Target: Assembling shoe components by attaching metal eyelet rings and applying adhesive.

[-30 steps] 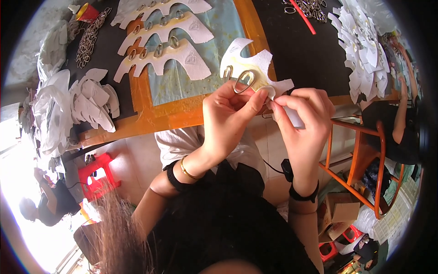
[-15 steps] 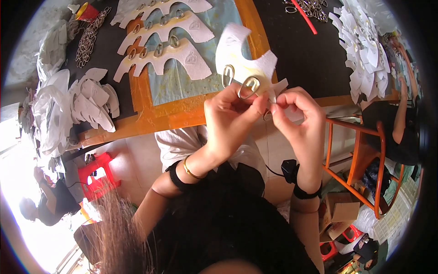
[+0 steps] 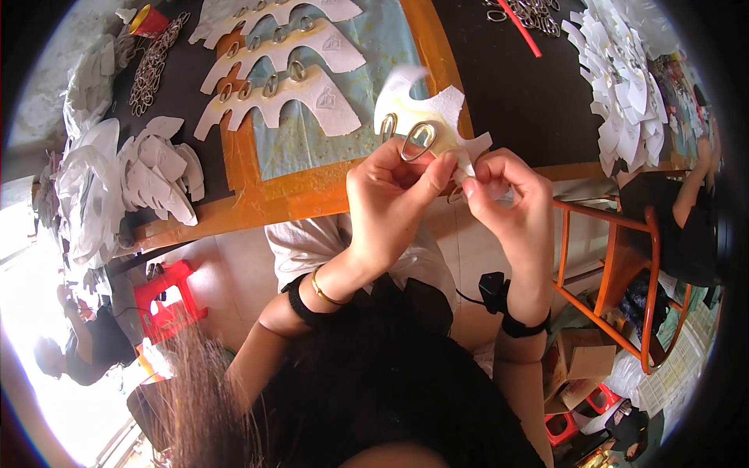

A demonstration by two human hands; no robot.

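Note:
In front of my chest, just over the table's near edge, I hold a white scalloped material piece (image 3: 446, 107) with yellowish smears. Oval metal rings (image 3: 420, 140) hang on its narrow tabs. My left hand (image 3: 386, 203) pinches the piece beside one ring, thumb against fingers. My right hand (image 3: 511, 204) pinches a narrow tab at the lower right, close to the left thumb. Part of another ring shows between the hands, mostly hidden by fingers. Similar white pieces (image 3: 331, 100) with rings threaded on their tabs lie in rows beyond my left hand.
The rows lie on a light blue sheet (image 3: 292, 154) within the wood-edged table (image 3: 296, 207). Loose metal rings (image 3: 152, 74) lie at far left. White cut pieces are stacked at left (image 3: 160, 168) and right (image 3: 624, 93). A wooden chair (image 3: 616, 265) stands at right; other people sit around.
The held piece has shifted slightly and tilted, its upper end lower now and blurred. Both hands keep their pinch, and the tab at the right hand looks more folded over.

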